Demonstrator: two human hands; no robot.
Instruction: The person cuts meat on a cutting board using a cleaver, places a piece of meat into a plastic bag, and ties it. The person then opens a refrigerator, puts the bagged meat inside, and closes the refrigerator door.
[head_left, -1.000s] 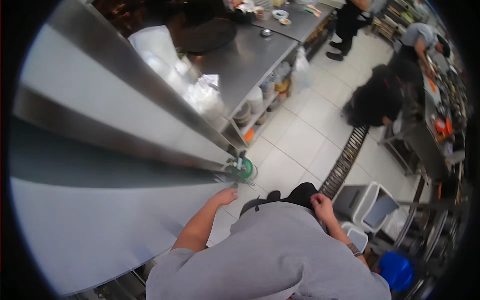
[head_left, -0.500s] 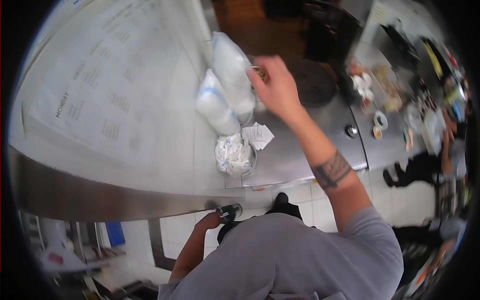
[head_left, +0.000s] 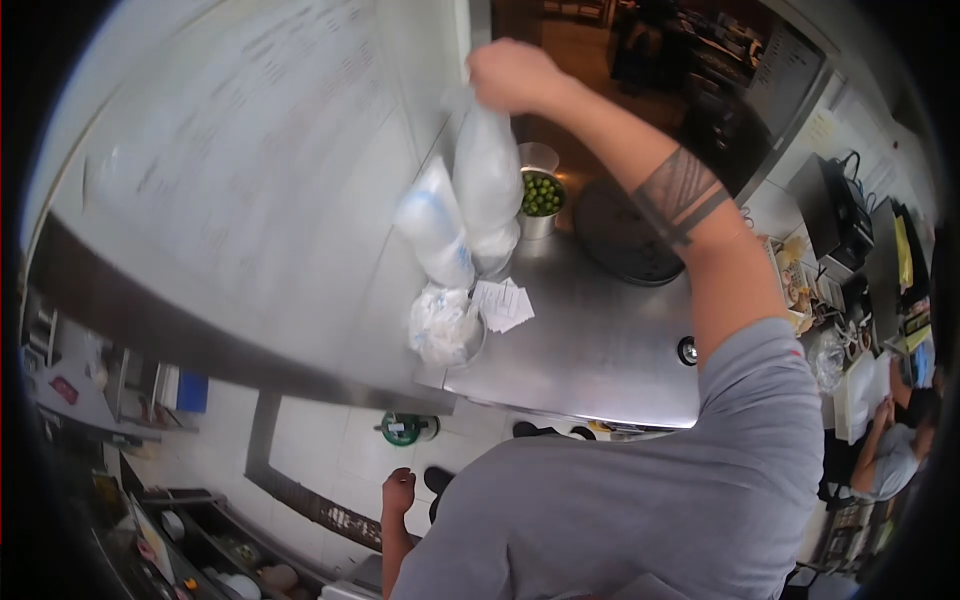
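Observation:
My right hand [head_left: 512, 78] is raised at the top of a tall clear plastic bag [head_left: 487, 175] of white contents. The fingers are closed on its upper end, though my hand partly hides them. A shorter plastic bag [head_left: 437, 225] with blue marks leans beside it. In front, a crumpled white plastic bag [head_left: 440, 322] sits in a round metal container. Beside the tall bag stands a metal container of small green fruits [head_left: 542, 195]. Low beside my body hangs my left hand [head_left: 398, 490], fingers curled, nothing visible in it.
White paper slips [head_left: 505, 304] lie on the steel counter [head_left: 590, 350], near a large dark round tray [head_left: 625, 235]. A white panel with writing [head_left: 270, 150] stands left. A green round container [head_left: 402, 428] is on the floor. Another person [head_left: 888, 455] works at far right.
My right hand has moved up from beside the fruit container to the tall bag's top. My view has shifted, and my left hand now appears apart from the green container.

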